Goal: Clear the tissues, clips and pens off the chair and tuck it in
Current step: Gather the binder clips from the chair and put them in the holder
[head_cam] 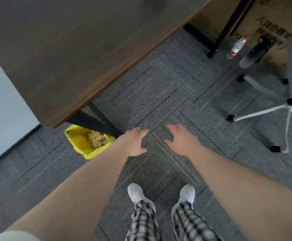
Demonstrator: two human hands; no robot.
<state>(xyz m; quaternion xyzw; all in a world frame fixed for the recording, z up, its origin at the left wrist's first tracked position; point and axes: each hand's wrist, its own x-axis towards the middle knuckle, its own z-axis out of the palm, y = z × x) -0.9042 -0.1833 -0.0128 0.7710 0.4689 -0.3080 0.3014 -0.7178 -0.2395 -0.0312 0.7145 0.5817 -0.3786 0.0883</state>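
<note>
2 bare hands reach out over the grey carpet, the left hand and right hand near each other, palms down, fingers spread and holding nothing. At the far right edge stands the chair (only its grey base, castors and part of the seat show), well apart from both hands. Brown desk fills the upper left; a yellow-lined bin with crumpled paper sits just beside its black leg. Bottle stands by a cardboard box. White shoes and checked trousers show below.
</note>
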